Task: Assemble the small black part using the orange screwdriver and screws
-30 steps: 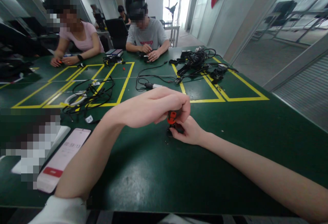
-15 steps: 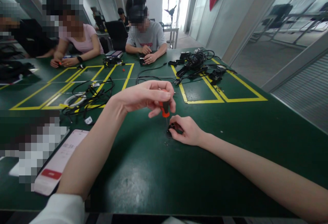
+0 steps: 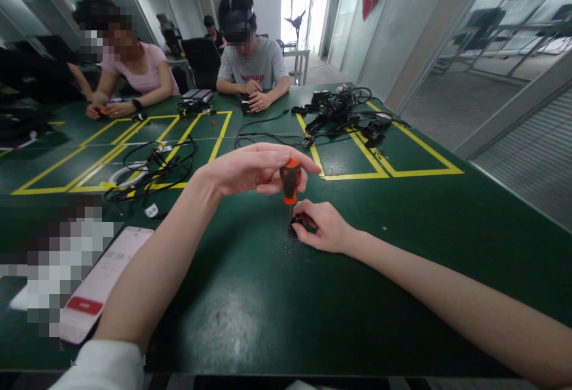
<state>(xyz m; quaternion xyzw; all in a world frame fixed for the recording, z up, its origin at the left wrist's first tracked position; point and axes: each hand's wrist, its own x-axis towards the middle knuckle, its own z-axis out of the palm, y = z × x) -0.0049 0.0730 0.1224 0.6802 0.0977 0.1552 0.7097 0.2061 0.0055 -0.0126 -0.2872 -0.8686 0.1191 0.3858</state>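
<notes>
My left hand [image 3: 257,169] is around a small screwdriver [image 3: 291,183] with an orange and black handle. The thumb lies near the top of the handle, the index finger sticks out past it, and the other fingers curl behind. The screwdriver stands nearly upright, its thin shaft pointing down at a small black part [image 3: 292,232] with a round base on the table. Between thumb and fingers, my right hand [image 3: 324,227] pinches this part and steadies it. Whether the tip sits in a screw is too small to tell. A few tiny bits, perhaps screws [image 3: 287,250], lie just in front.
A phone [image 3: 107,283] lies at the left on the green table [image 3: 357,318]. Black cables [image 3: 156,169] lie at the left, and a larger cable heap [image 3: 339,110] at the back right. Yellow tape [image 3: 353,175] marks boxes. Two people [image 3: 252,65] work across the table.
My left fingers have loosened and shifted on the screwdriver handle: the index finger now stretches right and more of the handle shows. My right hand holds the black part as before.
</notes>
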